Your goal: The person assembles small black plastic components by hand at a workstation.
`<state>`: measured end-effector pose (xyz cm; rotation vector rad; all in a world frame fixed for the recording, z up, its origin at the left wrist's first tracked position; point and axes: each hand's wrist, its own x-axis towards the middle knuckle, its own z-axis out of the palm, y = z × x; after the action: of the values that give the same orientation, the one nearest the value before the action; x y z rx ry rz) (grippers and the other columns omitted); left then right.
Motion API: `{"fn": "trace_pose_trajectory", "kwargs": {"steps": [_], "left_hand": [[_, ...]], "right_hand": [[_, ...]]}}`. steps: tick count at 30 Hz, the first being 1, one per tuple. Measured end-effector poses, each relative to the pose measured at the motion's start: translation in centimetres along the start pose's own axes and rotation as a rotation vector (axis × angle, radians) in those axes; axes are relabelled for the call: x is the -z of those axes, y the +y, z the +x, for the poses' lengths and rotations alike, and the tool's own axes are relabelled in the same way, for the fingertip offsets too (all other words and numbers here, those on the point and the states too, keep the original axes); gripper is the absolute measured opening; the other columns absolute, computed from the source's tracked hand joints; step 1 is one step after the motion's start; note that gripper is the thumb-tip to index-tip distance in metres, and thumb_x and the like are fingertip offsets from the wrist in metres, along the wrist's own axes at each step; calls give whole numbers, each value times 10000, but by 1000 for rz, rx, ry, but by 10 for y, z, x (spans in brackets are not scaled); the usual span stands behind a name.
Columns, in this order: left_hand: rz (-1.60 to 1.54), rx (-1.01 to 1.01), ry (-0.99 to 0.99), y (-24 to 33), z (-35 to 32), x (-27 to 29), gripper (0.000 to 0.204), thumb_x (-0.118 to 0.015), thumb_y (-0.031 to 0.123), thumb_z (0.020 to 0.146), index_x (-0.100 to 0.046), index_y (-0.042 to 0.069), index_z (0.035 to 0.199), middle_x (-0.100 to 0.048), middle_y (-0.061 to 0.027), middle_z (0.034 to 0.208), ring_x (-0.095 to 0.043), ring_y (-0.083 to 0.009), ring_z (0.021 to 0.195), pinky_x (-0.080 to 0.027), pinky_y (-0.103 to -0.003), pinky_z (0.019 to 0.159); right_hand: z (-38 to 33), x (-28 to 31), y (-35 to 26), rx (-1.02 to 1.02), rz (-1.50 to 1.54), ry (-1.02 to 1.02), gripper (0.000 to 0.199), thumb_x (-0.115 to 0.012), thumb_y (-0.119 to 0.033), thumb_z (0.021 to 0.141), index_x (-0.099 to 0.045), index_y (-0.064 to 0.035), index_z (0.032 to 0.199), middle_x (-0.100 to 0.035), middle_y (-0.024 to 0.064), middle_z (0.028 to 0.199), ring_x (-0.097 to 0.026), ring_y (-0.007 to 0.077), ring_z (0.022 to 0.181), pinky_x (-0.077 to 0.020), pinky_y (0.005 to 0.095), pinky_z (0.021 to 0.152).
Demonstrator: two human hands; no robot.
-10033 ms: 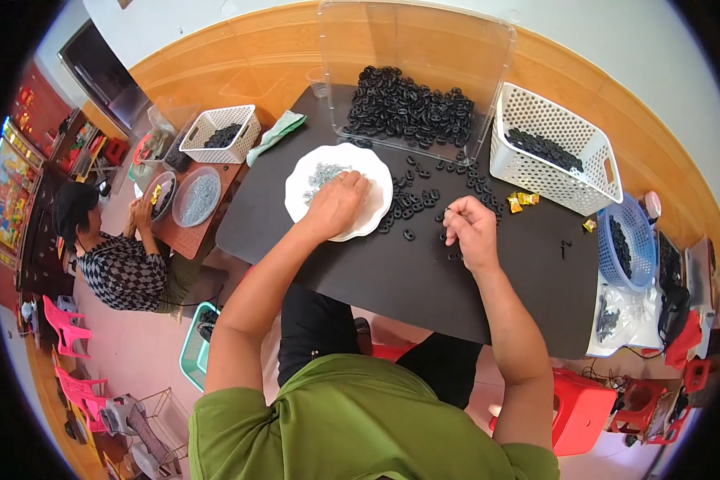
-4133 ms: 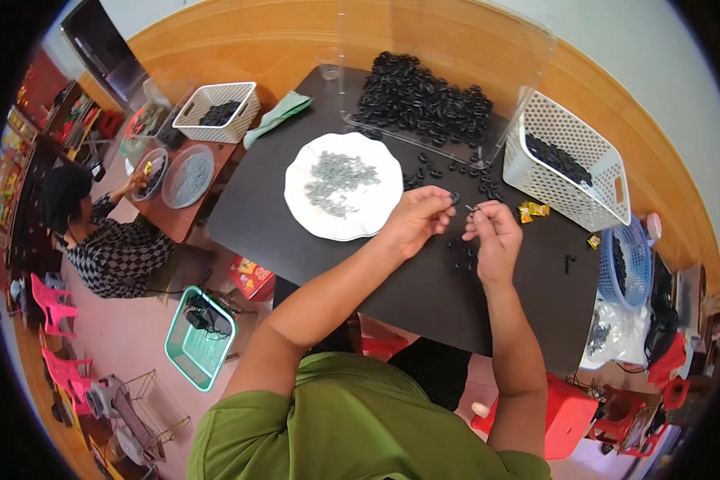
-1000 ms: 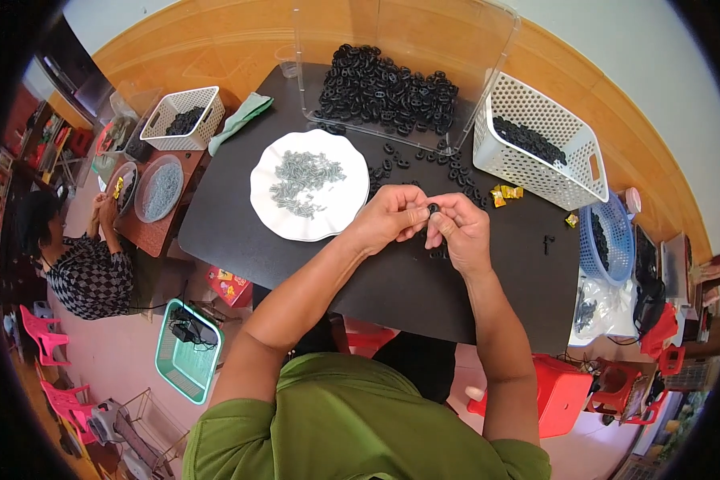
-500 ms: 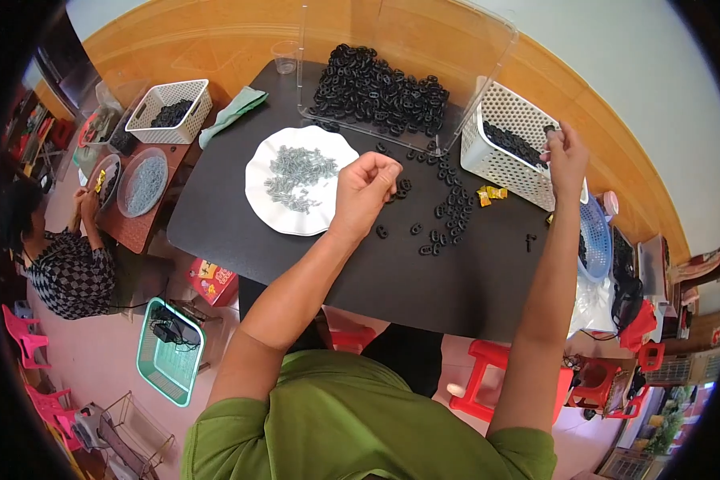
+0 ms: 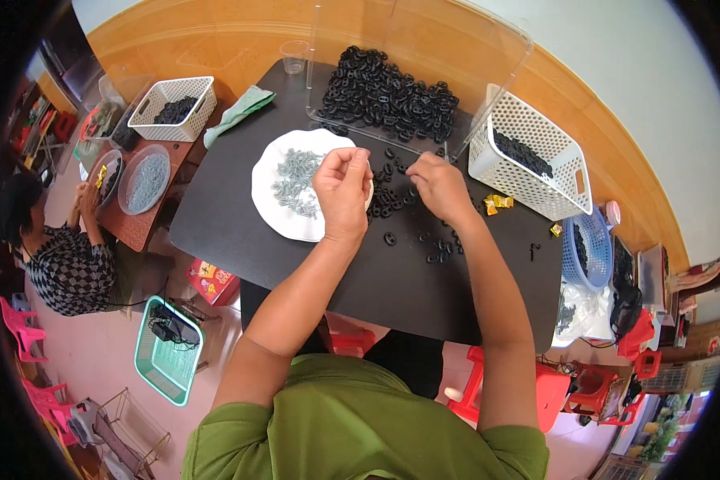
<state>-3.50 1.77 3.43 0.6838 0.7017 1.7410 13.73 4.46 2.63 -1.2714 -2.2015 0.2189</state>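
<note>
My left hand is closed in a pinch over the right edge of a white scalloped plate; whatever lies in its fingers is too small or hidden to name. The plate carries a heap of small clear-grey pins. My right hand is over the table, fingers drawn together at the loose black oval rings; I cannot make out anything in its grip. Behind both hands, a large pile of the same black rings sits in a clear plastic bin lying open toward me.
A white perforated basket of black pieces stands at the right, by yellow wrappers. A blue basket is beyond. Back left are a clear cup and green cloth. Another person works at a side table far left.
My right hand has come from the white basket leftward to the loose rings on the table. My left hand has shifted slightly left. Some rings now lie bunched nearer the plate.
</note>
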Motion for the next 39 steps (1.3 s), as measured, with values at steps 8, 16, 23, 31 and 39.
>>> {"fn": "trace_pose_trajectory", "kwargs": {"steps": [8,16,23,31,39], "left_hand": [[11,16,-17,1,-2,1,106,-583,101,839,-546,46,757,-506,27,590,-406,-11,473,-297,-150,406],[123,40,-80,-4,-4,1,108,-589,118,838,-559,41,768,-506,38,603,-407,-9,509,-312,-157,445],[196,14,-111,-10,-6,0,101,-591,99,830,-560,35,759,-502,43,604,-415,-6,528,-316,-157,459],[331,-54,-192,-18,-6,-1,91,-576,78,831,-558,26,758,-507,41,605,-429,-10,542,-337,-163,479],[466,72,-492,-25,-13,-1,69,-560,73,825,-559,21,780,-528,26,662,-447,-33,597,-374,-194,535]], "right_hand": [[-7,-1,-18,8,-277,-194,95,-629,-96,708,-615,-52,791,-532,80,807,-554,259,836,-463,364,692],[-29,4,-20,-65,-173,-144,130,-650,-81,687,-618,-40,805,-534,76,827,-553,243,846,-466,354,688],[-31,6,-21,-17,-189,-152,162,-666,-88,668,-616,-37,813,-527,68,841,-546,238,846,-466,344,685],[-38,-6,-13,68,-233,51,69,-609,-80,725,-572,-29,752,-522,75,764,-551,244,756,-457,349,603],[-47,30,-36,-188,371,95,80,-532,-32,805,-498,8,744,-490,91,672,-510,213,597,-402,299,555]]}}
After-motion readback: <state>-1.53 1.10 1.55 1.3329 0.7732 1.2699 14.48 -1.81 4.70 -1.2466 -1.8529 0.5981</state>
